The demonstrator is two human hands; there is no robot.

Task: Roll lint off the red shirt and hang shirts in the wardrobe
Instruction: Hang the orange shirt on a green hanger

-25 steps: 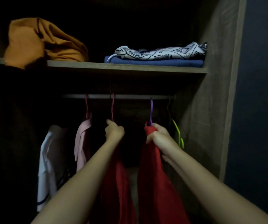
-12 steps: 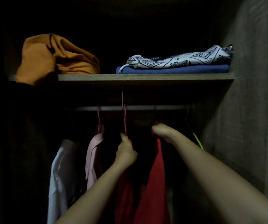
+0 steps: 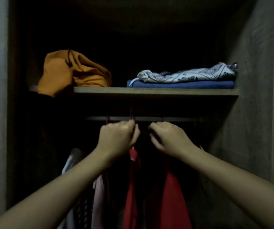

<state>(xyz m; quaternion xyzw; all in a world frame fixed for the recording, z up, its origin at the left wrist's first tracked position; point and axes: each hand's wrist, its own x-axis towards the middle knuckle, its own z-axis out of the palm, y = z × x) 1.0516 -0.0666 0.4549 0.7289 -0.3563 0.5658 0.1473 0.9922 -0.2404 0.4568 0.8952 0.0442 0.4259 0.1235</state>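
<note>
Reaching just under the wardrobe rail (image 3: 174, 119), the left hand (image 3: 119, 138) clamps its fingers on the hanger (image 3: 134, 134) of the red shirt (image 3: 131, 187) drooping below, the right hand (image 3: 167, 139) curled beside it on something unseen, as hanging seems nearly done and seating the hooks comes next.

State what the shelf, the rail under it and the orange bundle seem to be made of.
Shelf: wood-look board, matt, with faint grain along its front edge. Rail: likely metal, going by its dull sheen; too dark to be sure. Orange bundle: soft matt cloth, creased and slumped.
</note>
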